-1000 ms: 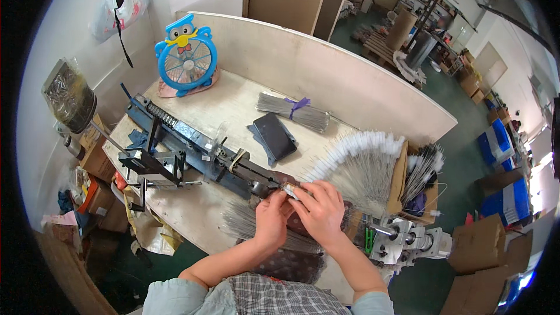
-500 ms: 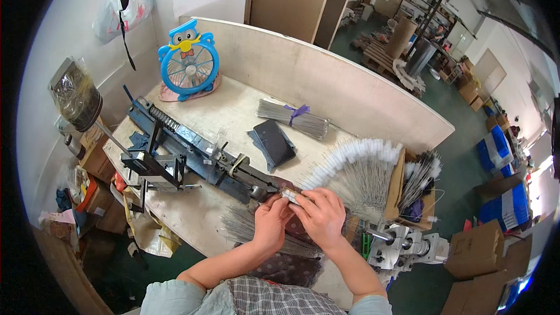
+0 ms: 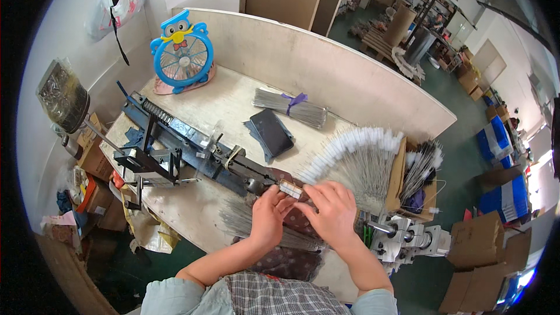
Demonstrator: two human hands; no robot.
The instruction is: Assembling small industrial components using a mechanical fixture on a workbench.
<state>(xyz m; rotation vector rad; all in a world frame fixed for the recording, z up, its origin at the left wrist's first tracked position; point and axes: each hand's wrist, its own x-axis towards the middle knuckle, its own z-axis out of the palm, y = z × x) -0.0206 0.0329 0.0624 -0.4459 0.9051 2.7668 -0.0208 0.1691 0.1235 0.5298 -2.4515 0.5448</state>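
My left hand [image 3: 268, 214] is closed in a pinch beside a small whitish block [image 3: 290, 189] with brown edges, at the near end of a long dark metal bench fixture [image 3: 192, 143]. Just right of that block, my right hand [image 3: 331, 211] is bent with thumb and fingers drawn together. The fingertips of both hands come close to each other, and whatever lies between them is too small to name. Thin wire stems [image 3: 239, 217] lie in a pile under and left of my left hand. Right of the block, white-tipped wire brushes [image 3: 367, 160] are fanned out on the table.
Beyond the fixture lie a dark phone [image 3: 272, 133] on a cloth and a wire bundle [image 3: 289, 108] with a purple tie. A blue cartoon-shaped fan [image 3: 184, 52] stands far left. A metal machine part [image 3: 408, 239] sits right, below a cardboard box [image 3: 396, 184] holding brushes.
My fingers have drawn back from the whitish block, so more of it shows. My right hand has shifted slightly right and up. The whole view has moved a little.
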